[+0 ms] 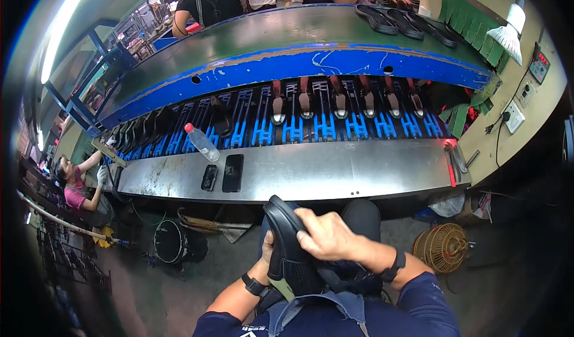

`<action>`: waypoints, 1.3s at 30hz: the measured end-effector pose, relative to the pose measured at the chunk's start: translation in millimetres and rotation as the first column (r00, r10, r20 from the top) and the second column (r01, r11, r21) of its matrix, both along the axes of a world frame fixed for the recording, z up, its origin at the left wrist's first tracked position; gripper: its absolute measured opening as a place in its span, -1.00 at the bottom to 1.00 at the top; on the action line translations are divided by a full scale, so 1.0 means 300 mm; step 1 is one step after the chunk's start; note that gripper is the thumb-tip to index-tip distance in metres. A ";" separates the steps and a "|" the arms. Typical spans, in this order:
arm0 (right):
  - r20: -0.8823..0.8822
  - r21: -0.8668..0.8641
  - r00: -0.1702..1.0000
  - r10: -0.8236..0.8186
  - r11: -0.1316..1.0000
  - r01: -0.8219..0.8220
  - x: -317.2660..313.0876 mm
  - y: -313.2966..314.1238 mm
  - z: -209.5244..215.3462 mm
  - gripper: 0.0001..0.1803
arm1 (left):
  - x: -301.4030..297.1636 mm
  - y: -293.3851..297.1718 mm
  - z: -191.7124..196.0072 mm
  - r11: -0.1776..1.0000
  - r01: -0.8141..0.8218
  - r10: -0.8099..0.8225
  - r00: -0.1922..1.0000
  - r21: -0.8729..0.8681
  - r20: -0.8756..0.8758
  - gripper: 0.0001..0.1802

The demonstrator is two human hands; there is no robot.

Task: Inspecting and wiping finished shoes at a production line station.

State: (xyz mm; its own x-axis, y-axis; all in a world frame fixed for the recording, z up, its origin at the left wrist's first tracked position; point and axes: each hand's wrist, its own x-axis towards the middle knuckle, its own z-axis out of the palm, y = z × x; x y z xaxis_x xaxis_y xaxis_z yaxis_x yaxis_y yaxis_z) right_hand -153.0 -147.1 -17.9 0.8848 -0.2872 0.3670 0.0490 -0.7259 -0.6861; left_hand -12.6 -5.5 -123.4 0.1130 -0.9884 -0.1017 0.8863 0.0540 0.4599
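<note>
A black shoe (284, 232) is held tilted above my lap, its thick black sole along the upper left. My left hand (266, 254) grips it from the left side, partly hidden behind it. From the right, my right hand (326, 235) is closed at the shoe's upper edge, its thumb and fingertips against the black rim. Whether a small tool or strip sits between those fingers I cannot make out. A pale green patch (282, 287) shows at the lower end of the shoe.
Ahead runs a metal ledge (311, 168) bearing a plastic bottle (202, 143), a phone (233, 173), a small black object (209, 177) and hand tools (457, 161). Behind it, blue racks (293, 129) carry shoes. Black soles (391, 21) lie on the green belt (269, 29). A co-worker (81, 187) is far left.
</note>
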 end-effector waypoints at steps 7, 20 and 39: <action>0.031 -0.102 0.999 -0.024 0.994 0.028 -0.213 0.185 -0.222 -0.19 | 0.055 -0.013 -0.090 0.993 0.015 -0.016 1.000 0.119 0.007 -0.08; 0.167 0.246 0.951 -0.260 0.945 0.215 -0.043 0.015 0.012 -0.13 | 0.106 0.074 0.111 0.929 -0.222 -0.223 0.304 0.297 0.926 -0.60; -0.253 0.305 0.908 0.333 0.918 -0.252 -0.139 -0.140 -0.129 -0.88 | 0.114 -0.180 0.177 0.844 0.523 0.084 0.098 -0.123 0.992 -0.88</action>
